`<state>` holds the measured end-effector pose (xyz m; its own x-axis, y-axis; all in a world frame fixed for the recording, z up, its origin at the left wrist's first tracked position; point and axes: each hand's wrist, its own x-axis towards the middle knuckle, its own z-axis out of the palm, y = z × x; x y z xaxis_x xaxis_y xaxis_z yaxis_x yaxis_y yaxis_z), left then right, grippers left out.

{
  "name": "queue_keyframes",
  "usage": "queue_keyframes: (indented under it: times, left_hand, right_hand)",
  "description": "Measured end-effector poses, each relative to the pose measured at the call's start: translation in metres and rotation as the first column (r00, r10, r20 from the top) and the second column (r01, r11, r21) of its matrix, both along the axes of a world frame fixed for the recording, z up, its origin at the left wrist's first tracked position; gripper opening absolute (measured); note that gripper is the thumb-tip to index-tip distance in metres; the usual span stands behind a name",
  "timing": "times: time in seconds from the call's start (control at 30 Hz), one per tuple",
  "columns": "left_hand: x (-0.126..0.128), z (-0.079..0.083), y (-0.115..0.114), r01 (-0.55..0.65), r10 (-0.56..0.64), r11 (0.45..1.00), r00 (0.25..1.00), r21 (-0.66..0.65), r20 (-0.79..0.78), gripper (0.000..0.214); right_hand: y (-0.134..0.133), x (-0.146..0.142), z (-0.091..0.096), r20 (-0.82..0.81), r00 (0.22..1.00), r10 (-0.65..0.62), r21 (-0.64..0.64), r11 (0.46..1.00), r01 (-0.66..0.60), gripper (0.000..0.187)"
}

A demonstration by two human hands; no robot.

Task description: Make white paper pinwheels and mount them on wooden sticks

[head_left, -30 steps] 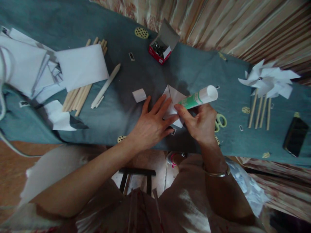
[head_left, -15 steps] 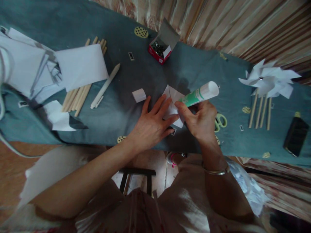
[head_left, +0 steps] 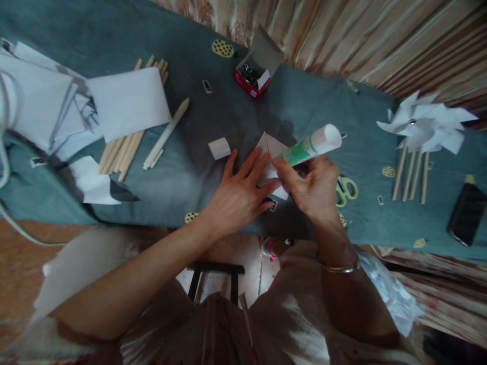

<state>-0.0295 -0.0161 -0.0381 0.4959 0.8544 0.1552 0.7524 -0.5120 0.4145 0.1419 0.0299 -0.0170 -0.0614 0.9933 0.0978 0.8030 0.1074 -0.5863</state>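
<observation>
My right hand [head_left: 312,185] grips a green and white glue stick [head_left: 310,144], tilted, its lower end down at a small piece of white paper [head_left: 279,145]. Fingers of my left hand [head_left: 245,190] lie spread over that paper against the table. The two hands nearly meet, and they cover much of the sheet. A short white cap [head_left: 219,148] lies on the cloth just left of my left fingertips. Close to my right wrist are scissors with light green handles [head_left: 346,191], partly hidden by the hand.
Beyond the hands stands an open red box [head_left: 251,81] of small metallic pieces. White paper sheets [head_left: 129,104] overlap wooden sticks [head_left: 129,157] at left, beside a whitish pen-like tool [head_left: 167,134]. Paper pinwheels [head_left: 422,121] and a black phone [head_left: 467,213] lie at right on the green tablecloth [head_left: 182,187].
The view has shifted very slightly. Both hands stay at the paper, and the glue stick's lower end has moved a little to the left across it.
</observation>
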Motion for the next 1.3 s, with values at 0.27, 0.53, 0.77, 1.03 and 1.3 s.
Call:
queue_keyframes:
  times: [0.27, 0.53, 0.77, 1.03, 1.3]
  left_hand:
    - [0.0001, 0.0, -0.0001, 0.004, -0.004, 1.0, 1.0, 0.006, -0.015, 0.042]
    - [-0.0001, -0.0013, 0.0, 0.002, -0.002, 1.0, 1.0, 0.013, -0.029, 0.043]
    - [-0.0006, -0.001, 0.0, 0.006, -0.006, 1.0, 1.0, 0.005, -0.017, 0.043]
    - [-0.001, -0.0021, -0.0005, 0.006, -0.006, 1.0, 1.0, 0.001, -0.008, 0.046]
    - [-0.0003, -0.0012, 0.0001, 0.006, -0.006, 1.0, 1.0, -0.01, 0.022, 0.045]
  right_hand:
    - [-0.0028, -0.0008, 0.0012, 0.017, 1.0, 0.026, 0.015, 1.0, -0.026, 0.031]
    - [-0.0067, 0.0018, 0.0021, 0.01, 0.999, 0.031, 0.03, 0.999, -0.031, 0.033]
    - [-0.0079, 0.0059, 0.0023, 0.014, 1.0, 0.013, 0.011, 1.0, -0.013, 0.032]
    - [-0.0046, 0.0068, 0.0017, -0.014, 0.999, -0.029, 0.008, 1.0, 0.029, 0.034]
    - [0.0005, 0.0047, 0.0007, -0.015, 0.999, -0.033, 0.001, 0.999, 0.034, 0.03]
